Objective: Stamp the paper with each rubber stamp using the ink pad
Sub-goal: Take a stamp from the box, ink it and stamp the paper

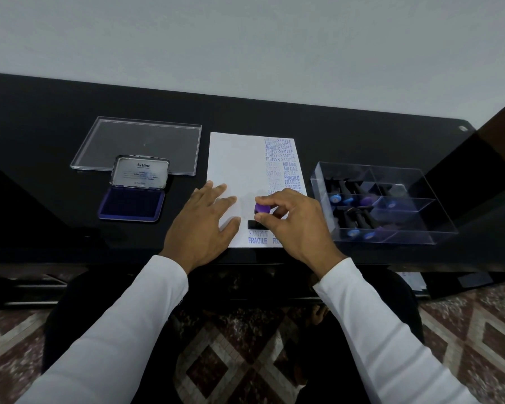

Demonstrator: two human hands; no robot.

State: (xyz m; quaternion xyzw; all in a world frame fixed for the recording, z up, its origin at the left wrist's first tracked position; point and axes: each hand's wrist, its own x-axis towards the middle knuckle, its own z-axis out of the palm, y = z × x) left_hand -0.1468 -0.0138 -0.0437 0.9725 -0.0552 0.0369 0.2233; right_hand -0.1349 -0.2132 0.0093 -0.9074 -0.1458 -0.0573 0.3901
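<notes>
The right hand [296, 221] pinches a purple-knobbed black rubber stamp [260, 214] standing on the white printed paper sheet [233, 161]. The left hand [206, 225] lies flat beside it, fingers straight; the open blue ink pad [131, 204] sits further left.

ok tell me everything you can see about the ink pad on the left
The ink pad lies open on the black table, left of the paper. Its shallow tray holds a dark blue-violet pad with a faint grid texture, framed by a violet rim. The hinged lid, which looks like metal, stands tilted back at the far side; its silvery inner face reads "Artline" above smaller print and blue smudges. The lid overlaps the near edge of a clear plastic lid behind it. Neither hand touches it.
</notes>
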